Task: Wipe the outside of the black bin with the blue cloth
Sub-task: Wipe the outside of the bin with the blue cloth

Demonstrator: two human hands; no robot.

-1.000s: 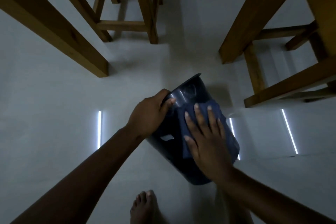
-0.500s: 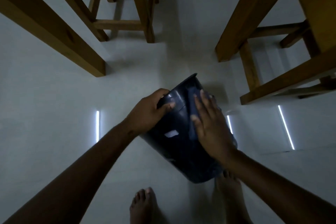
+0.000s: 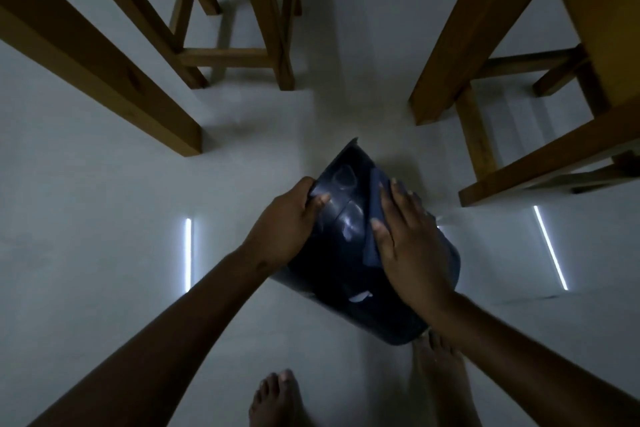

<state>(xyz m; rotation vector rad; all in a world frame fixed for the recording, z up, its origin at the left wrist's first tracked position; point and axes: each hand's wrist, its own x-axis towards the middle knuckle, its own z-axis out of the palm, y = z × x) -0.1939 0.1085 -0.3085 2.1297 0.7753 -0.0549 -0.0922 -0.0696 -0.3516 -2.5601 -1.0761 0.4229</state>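
The black bin (image 3: 341, 270) is tilted over the white floor, its rim end pointing away from me. My left hand (image 3: 289, 222) grips the bin's left side near the rim, thumb on the outer wall. My right hand (image 3: 407, 236) lies flat on the bin's upper right side, pressing the blue cloth (image 3: 374, 211) against the wall. Only a strip of the cloth shows at the left of my fingers; the rest is hidden under the palm.
A wooden table leg (image 3: 104, 73) slants at the left, a wooden stool (image 3: 242, 28) stands behind it, and a wooden chair frame (image 3: 502, 97) is at the right. My bare feet (image 3: 277, 399) stand on the floor below the bin. Bright light strips (image 3: 188, 253) reflect on the floor.
My right hand slid with the cloth up the bin's side toward the rim, then stayed near there. The bin tipped slightly; my left hand kept its grip.
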